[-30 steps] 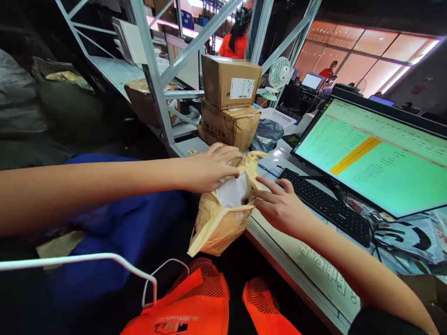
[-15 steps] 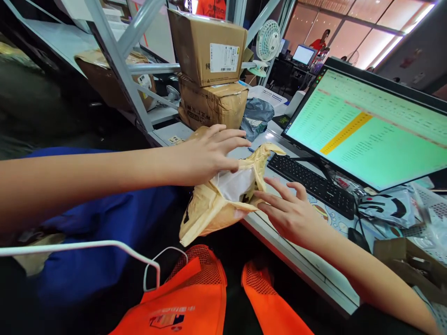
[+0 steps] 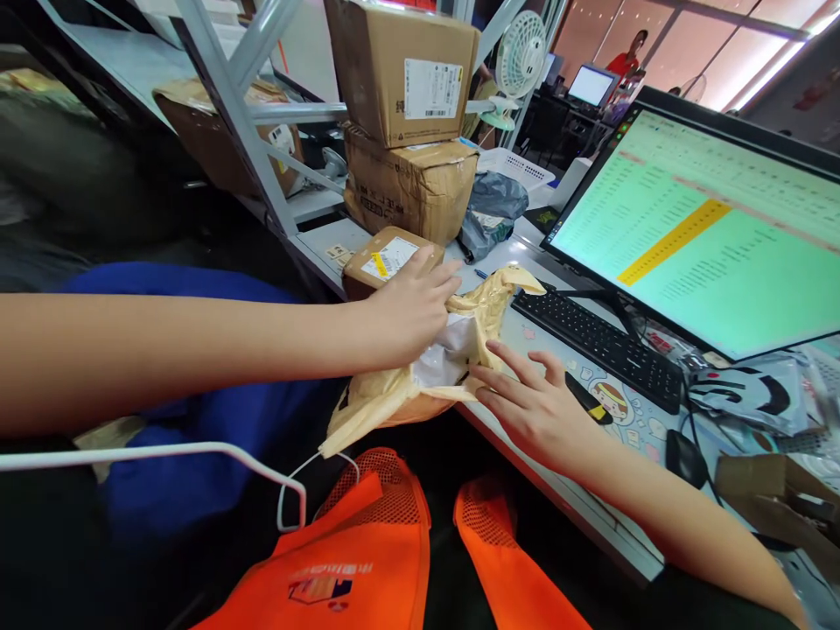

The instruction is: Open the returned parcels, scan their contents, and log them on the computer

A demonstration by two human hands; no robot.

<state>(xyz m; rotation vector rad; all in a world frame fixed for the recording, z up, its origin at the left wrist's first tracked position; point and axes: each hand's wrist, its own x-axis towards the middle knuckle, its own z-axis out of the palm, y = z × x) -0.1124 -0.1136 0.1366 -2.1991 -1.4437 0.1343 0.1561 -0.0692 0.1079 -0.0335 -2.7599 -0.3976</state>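
A yellow plastic mailing bag (image 3: 374, 398) rests at the desk's front edge, its mouth gaping. White wrapping (image 3: 446, 354) shows inside it. Over the bag's far left side lies my left hand (image 3: 413, 311), fingers extended and slightly bent, its thumb hidden. My right hand (image 3: 535, 411) is at the near right side of the mouth, fingers apart, fingertips touching the rim. Just behind my left hand sits a small brown box (image 3: 377, 262) with a white and yellow label. A black and yellow cutter (image 3: 589, 398) lies on the desk to the right of my right hand.
Two stacked cartons (image 3: 410, 188) stand at the back beside a metal frame (image 3: 246, 144). On the right are a keyboard (image 3: 597, 350), a monitor (image 3: 709, 236), a mouse (image 3: 686, 458) and an open carton (image 3: 752, 481). A white hanger (image 3: 197, 449) crosses the lower left.
My left hand has drawn its spread fingers closer together and sunk onto the bag, uncovering the small box. My right hand stays at the rim. The view has shifted slightly.
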